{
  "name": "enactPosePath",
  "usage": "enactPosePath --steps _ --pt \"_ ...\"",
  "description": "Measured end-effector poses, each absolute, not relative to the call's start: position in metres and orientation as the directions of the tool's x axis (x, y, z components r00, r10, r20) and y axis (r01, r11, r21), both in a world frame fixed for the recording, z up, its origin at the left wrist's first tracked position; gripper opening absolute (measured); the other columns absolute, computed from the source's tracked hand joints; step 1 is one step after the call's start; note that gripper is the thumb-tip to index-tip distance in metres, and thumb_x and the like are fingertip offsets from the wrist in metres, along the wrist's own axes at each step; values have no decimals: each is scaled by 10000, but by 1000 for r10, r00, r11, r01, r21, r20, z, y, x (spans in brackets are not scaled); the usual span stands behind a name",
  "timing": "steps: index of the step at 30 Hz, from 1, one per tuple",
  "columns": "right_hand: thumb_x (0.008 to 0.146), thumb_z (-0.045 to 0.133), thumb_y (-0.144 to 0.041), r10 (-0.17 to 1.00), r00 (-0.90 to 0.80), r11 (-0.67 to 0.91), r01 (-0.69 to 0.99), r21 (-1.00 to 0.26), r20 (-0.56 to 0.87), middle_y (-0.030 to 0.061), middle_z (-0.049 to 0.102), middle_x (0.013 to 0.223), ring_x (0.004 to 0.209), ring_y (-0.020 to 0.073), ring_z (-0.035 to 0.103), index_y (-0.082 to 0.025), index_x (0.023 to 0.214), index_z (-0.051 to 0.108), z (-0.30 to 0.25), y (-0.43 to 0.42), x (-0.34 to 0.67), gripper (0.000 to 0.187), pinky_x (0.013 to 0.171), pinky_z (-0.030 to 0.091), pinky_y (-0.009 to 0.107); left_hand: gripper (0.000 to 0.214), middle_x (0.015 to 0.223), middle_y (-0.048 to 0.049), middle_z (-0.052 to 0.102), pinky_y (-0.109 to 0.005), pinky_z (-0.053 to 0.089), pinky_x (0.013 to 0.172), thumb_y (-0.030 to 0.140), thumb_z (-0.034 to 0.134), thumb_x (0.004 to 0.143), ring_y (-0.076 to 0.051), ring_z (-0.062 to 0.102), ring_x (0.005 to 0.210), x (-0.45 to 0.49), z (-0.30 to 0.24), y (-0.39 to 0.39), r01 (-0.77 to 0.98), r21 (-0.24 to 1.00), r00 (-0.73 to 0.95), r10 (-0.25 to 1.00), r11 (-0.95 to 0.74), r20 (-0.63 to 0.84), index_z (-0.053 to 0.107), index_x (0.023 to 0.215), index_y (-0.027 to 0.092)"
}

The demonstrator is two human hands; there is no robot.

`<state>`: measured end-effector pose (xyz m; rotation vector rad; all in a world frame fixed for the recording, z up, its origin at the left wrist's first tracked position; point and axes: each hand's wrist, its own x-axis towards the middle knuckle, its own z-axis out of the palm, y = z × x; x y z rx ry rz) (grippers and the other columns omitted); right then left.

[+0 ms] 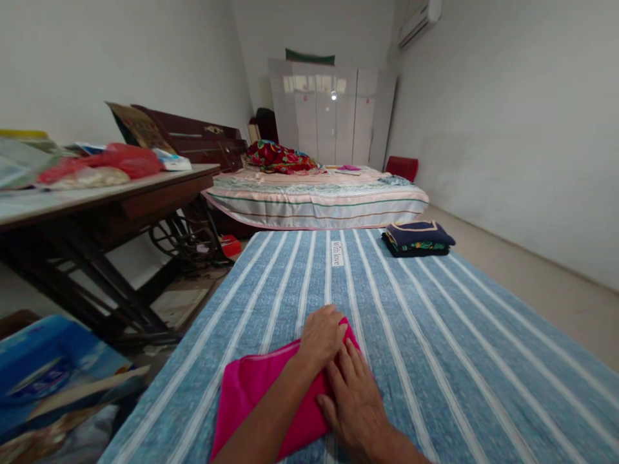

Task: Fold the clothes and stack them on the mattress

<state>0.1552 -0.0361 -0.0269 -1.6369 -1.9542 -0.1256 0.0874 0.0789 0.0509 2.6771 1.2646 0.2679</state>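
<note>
A folded bright pink garment (261, 386) lies on the blue striped bedcover in front of me. My left hand (323, 334) reaches across it to the far right corner, fingers curled down on the fabric there; their tips are partly hidden. Just nearer to me, my right hand (356, 394) rests flat on the garment's right side with its fingers stretched out, close against the left hand. Further off, at the far right of the cover, sits a small stack of folded clothes (418, 237), dark navy on top with a green-patterned piece beneath.
The blue striped bedcover (411, 335) carries a "With love" label. A sewing-machine table (169, 187) with red plastic bags stands at left, above a blue tissue pack (58, 367). Beyond is another bed (314, 200) with a floral red quilt (278, 158) and a white wardrobe (329, 116).
</note>
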Motion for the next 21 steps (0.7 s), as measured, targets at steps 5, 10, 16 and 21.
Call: enactPosePath --steps 5,10,16,21 --pt "836 559 -393 884 -53 219 925 -311 465 144 278 1485 1353 328 258 -191 1419 348 -29 -37 155 651 1050 341 497 261 1001 -107 665 -330 439 898 187 408 842 -214 604 976 83 34 92 811 218 552 834 -543 26 653 924 147" --pt "815 582 -429 894 -23 190 924 -332 448 166 224 1499 1352 338 253 -195 1425 335 -29 -34 153 698 1048 340 488 324 1115 -88 650 -298 403 955 149 418 812 -190 574 1060 81 28 97 782 316 544 836 -537 74 629 1059 157" --pt "821 567 -446 900 -18 177 928 -328 435 164 253 1491 1337 342 291 -200 1412 361 -27 -36 153 672 1044 339 497 243 1005 -80 666 -298 411 918 283 470 841 -197 582 1000 93 28 104 764 304 569 817 -569 99 673 917 173" --pt "823 565 -430 905 -15 170 929 -329 425 154 274 1486 1338 348 286 -193 1369 429 -26 -36 154 610 1046 331 506 227 898 -68 659 -279 428 840 258 470 840 -179 598 897 95 24 111 795 260 555 830 -547 52 666 766 169"
